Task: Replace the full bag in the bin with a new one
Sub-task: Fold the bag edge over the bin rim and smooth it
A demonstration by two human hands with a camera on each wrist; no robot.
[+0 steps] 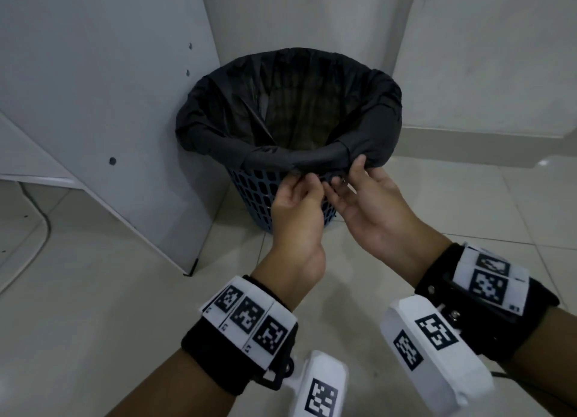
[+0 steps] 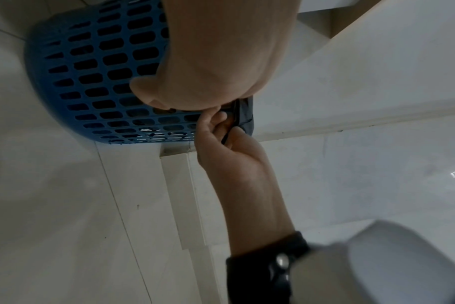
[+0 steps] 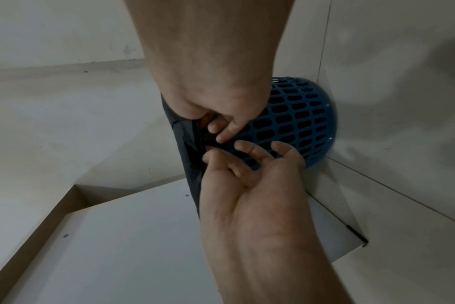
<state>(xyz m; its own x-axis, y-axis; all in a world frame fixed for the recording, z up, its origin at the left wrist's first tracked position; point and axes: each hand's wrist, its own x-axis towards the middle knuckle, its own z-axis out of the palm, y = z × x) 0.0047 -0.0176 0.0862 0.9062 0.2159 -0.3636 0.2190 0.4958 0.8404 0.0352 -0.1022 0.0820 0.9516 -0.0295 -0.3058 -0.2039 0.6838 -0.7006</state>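
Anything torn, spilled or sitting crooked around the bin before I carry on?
Nothing stands out. The black bag is folded over the rim of the blue bin, which stands upright on the tiled floor. Both the left hand and the right hand work the bag's near edge. No spill or tear shows.

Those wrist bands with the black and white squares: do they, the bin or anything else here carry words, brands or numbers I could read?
None readable.
Wrist bands: black-and-white square code patterns, no words; tiny marks beside them too small to read.
Blue bin, black bag, white panel: no print visible.
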